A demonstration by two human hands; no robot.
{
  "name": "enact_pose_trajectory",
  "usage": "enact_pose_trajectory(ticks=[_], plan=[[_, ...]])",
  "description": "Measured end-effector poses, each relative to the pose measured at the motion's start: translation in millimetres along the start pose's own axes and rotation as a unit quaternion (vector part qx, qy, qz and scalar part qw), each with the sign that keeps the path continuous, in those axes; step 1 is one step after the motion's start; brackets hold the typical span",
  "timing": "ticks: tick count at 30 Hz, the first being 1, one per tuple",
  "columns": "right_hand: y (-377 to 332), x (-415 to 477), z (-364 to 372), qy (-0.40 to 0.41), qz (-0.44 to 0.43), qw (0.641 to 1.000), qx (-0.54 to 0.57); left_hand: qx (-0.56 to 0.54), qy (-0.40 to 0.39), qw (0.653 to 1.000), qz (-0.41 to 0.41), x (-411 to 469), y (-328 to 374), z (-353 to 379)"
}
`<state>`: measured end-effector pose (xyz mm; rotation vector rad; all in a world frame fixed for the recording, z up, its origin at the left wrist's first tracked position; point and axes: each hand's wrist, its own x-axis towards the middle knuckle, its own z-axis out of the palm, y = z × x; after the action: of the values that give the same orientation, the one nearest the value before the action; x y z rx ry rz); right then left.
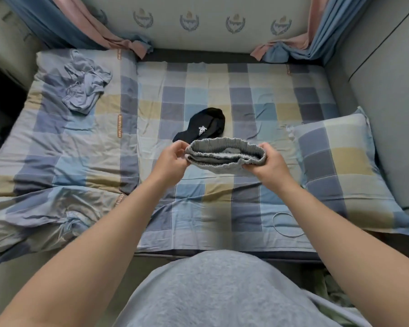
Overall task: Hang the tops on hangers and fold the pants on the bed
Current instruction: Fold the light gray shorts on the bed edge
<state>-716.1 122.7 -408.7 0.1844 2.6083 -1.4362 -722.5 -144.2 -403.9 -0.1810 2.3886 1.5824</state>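
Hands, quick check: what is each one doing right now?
Left hand: grips the left end of the grey pants at the waistband.
Right hand: grips the right end of the same waistband.

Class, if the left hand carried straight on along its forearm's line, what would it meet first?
The left hand would probably meet the black garment just beyond the grey pants it grips; depth is unclear.

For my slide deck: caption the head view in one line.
The left hand and right hand grip folded grey elastic-waist pants over the checked bed sheet, black garment behind.
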Motion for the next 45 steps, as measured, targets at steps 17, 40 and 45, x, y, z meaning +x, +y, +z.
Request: enact_pose_trajectory(ticks=[17, 40, 45], plan=[[293.2, -148.7, 198.9, -0.302, 0.288, 0.882, -0.220, 0.199, -0.242, 0.891, -0.328, -97.4, -360.1, 159.6], [334.8, 56.7, 197.8, -0.089, 0.281, 0.954, -0.052, 0.098, -0.047, 0.947, -0.302, 102.6, -360.8, 191.7], [348.7, 76.6, 212.2, -0.062, 0.315, 0.946, -0.032, 0.097, -0.009, 0.933, -0.347, 118.4, -373.1, 209.6]])
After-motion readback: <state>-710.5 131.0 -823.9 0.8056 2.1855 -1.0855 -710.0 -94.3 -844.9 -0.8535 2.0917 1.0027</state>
